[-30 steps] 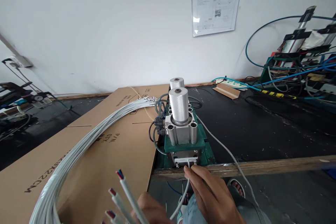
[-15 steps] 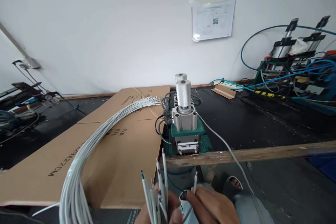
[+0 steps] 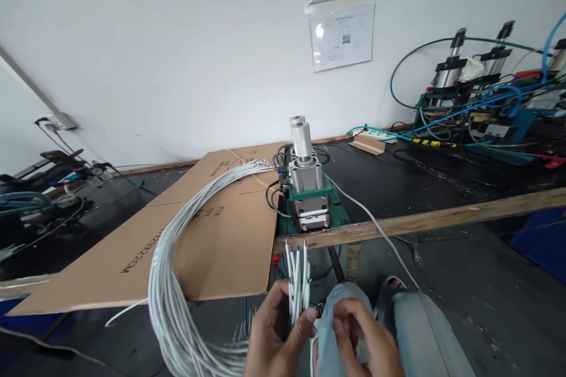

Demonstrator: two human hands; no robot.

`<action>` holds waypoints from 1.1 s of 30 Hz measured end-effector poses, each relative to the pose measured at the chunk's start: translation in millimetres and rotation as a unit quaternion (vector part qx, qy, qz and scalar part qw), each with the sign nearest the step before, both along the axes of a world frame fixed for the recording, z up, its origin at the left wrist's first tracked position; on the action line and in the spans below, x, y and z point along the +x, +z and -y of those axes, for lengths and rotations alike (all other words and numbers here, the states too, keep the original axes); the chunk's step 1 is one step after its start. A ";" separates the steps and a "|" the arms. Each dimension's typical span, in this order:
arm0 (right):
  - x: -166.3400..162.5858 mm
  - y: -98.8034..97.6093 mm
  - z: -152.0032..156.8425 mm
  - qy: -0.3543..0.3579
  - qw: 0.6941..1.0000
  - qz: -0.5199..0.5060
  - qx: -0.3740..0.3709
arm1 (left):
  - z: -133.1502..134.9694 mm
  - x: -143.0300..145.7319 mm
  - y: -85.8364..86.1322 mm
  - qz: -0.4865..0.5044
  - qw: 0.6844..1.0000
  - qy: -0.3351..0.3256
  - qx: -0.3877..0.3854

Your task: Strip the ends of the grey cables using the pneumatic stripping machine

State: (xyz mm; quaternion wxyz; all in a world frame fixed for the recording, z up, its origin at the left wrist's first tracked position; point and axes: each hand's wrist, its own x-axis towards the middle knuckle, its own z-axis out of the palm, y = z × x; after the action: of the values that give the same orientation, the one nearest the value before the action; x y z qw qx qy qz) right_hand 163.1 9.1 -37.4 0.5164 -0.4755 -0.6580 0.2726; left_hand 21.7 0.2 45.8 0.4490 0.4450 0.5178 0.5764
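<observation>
My left hand is closed around a bunch of white cables, their stripped ends pointing up below the bench edge. The cable bundle loops left and runs back over a flat cardboard sheet. My right hand sits beside the left at lap height with fingers curled; I cannot make out what is in them. A small pneumatic press with a green base and silver cylinders stands at the bench's front edge, just above both hands.
A grey cable trails from the press over the wooden bench edge. More pneumatic machines with blue hoses stand at the back right. A power strip lies by the wall. Equipment sits at the far left. My knees are below.
My right hand drew a cable out of the press and brought it down to the left hand's bunch. The view pulled back and the cable ends now stand together upright.
</observation>
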 end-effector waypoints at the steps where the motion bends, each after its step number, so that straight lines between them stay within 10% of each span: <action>1: -2.5 15.5 -0.6 0.022 0.999 -0.039 0.001 | -1.2 0.0 -1.2 -0.006 1.000 -0.002 0.004; 7: -11.1 70.0 -7.4 0.106 0.987 -0.121 0.026 | -2.9 1.1 -5.3 -0.041 0.997 -0.047 0.045; 14: -11.5 51.1 7.7 0.155 0.966 -0.197 -0.061 | 13.4 1.3 2.5 -0.069 0.994 0.072 0.044; 21: -8.6 52.1 12.7 0.209 0.969 -0.117 -0.058 | 7.1 -4.9 8.2 -0.076 0.993 -0.085 0.039; 33: -4.5 54.7 10.8 0.184 0.981 -0.042 0.047 | 12.5 -13.2 10.2 -0.076 0.994 -0.073 0.018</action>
State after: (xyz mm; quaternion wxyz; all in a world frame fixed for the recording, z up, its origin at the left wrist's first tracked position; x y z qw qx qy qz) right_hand 158.6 -1.6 17.3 0.5066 -0.3092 -0.7240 0.3516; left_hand 8.5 -12.3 56.0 0.4411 0.5323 0.5063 0.5155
